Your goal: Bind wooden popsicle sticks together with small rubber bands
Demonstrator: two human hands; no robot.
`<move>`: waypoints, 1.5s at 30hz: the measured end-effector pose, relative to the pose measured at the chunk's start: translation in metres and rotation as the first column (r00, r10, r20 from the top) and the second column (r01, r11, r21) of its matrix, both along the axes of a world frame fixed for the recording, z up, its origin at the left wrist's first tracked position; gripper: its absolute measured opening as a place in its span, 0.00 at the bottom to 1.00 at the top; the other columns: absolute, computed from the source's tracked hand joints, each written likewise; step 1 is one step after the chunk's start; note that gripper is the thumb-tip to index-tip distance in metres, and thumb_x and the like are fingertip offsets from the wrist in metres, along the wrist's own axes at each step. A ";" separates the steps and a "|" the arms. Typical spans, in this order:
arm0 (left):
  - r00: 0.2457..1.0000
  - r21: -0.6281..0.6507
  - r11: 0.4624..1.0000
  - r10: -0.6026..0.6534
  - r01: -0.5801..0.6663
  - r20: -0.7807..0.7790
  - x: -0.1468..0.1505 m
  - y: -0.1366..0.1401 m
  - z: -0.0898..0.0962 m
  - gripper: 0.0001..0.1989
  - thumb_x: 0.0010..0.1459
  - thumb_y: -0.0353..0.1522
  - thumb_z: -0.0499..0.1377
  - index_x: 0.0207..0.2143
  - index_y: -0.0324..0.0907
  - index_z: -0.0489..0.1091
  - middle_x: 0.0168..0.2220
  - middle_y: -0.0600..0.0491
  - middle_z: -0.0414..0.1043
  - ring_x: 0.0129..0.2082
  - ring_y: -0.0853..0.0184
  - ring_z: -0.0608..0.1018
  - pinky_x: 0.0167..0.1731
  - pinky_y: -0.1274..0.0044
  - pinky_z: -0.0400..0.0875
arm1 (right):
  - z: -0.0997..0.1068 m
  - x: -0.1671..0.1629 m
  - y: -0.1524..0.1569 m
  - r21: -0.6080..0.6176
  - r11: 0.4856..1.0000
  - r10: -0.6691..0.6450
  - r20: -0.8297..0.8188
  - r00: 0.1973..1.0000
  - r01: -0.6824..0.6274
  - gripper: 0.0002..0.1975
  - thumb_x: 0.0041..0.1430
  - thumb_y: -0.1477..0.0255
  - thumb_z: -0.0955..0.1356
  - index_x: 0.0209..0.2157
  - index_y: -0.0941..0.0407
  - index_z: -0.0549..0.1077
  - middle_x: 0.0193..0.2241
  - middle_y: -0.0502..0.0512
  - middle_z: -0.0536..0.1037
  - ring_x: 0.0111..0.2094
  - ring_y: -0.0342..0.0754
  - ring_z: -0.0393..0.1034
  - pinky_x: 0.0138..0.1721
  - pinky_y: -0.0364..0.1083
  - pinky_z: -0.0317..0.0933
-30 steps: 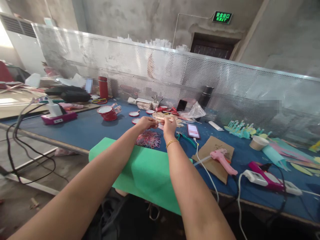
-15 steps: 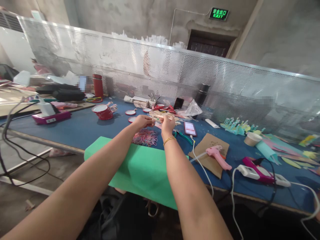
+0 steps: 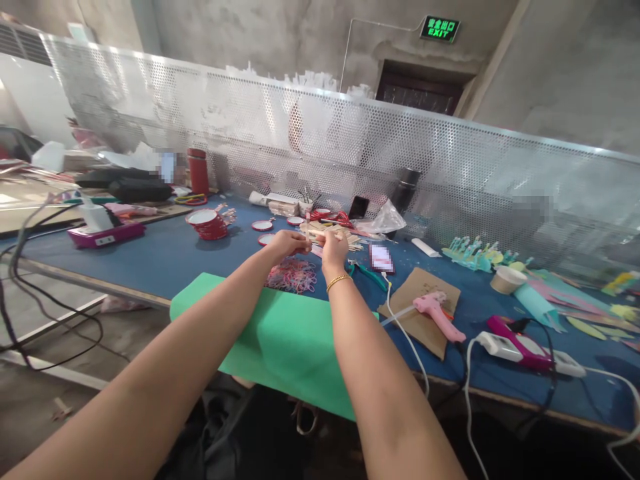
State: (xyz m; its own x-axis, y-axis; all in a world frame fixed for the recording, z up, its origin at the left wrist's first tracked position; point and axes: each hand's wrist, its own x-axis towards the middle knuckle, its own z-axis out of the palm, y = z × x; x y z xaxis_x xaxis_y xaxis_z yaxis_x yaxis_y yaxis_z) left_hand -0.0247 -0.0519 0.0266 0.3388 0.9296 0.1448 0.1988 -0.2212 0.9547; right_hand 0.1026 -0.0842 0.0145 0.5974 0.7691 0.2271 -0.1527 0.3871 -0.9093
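My left hand (image 3: 293, 244) is closed, its fingertips pinching a thin pale stick (image 3: 307, 225) that stands upright. Close beside it, my right hand (image 3: 335, 249) is also closed in a pinch, fingertips turned toward the stick; what lies between them is too small to make out. Below the hands sits a tangled heap of pink and purple loops (image 3: 295, 277). A green sheet (image 3: 280, 333) drapes over the table's front edge under my forearms. Just behind my hands lie loose wooden sticks (image 3: 350, 239) and red-rimmed round discs (image 3: 263, 225).
A stack of red-rimmed discs (image 3: 207, 227) stands to the left. On the right are teal pliers (image 3: 367, 275), a phone (image 3: 381, 258) with a white cable, a pink glue gun (image 3: 437, 313) on cardboard (image 3: 410, 330), and a power strip (image 3: 530, 350). A perforated metal screen (image 3: 240, 127) runs behind.
My hands stay together in almost the same pose, with only slight finger movement. The whole view has shifted a little.
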 end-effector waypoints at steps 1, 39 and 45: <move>1.000 0.001 1.000 -0.002 0.002 0.002 0.000 0.000 0.000 0.16 0.37 0.41 0.69 0.20 0.36 0.74 0.19 0.49 0.72 0.16 0.76 0.63 0.17 0.79 0.46 | 0.000 0.000 0.000 -0.002 1.000 0.004 0.001 1.000 -0.004 0.02 0.47 0.71 0.64 0.26 0.55 0.65 0.18 0.46 0.73 0.21 0.42 0.68 0.25 0.40 0.63; 1.000 -0.012 1.000 0.006 -0.006 0.017 0.001 -0.003 0.003 0.16 0.37 0.40 0.71 0.20 0.35 0.73 0.19 0.50 0.72 0.17 0.75 0.67 0.17 0.81 0.50 | 0.005 0.004 -0.002 -0.052 0.997 -0.063 -0.051 0.997 0.061 0.02 0.48 0.72 0.65 0.25 0.54 0.65 0.16 0.43 0.72 0.20 0.41 0.67 0.23 0.38 0.61; 1.000 -0.041 0.999 0.015 -0.015 0.003 0.002 -0.002 0.003 0.16 0.35 0.39 0.71 0.20 0.36 0.74 0.19 0.50 0.73 0.16 0.75 0.67 0.16 0.81 0.48 | 0.006 0.000 -0.004 -0.029 0.999 0.011 -0.049 0.999 -0.012 0.01 0.47 0.73 0.64 0.25 0.55 0.65 0.16 0.44 0.73 0.19 0.41 0.67 0.22 0.38 0.61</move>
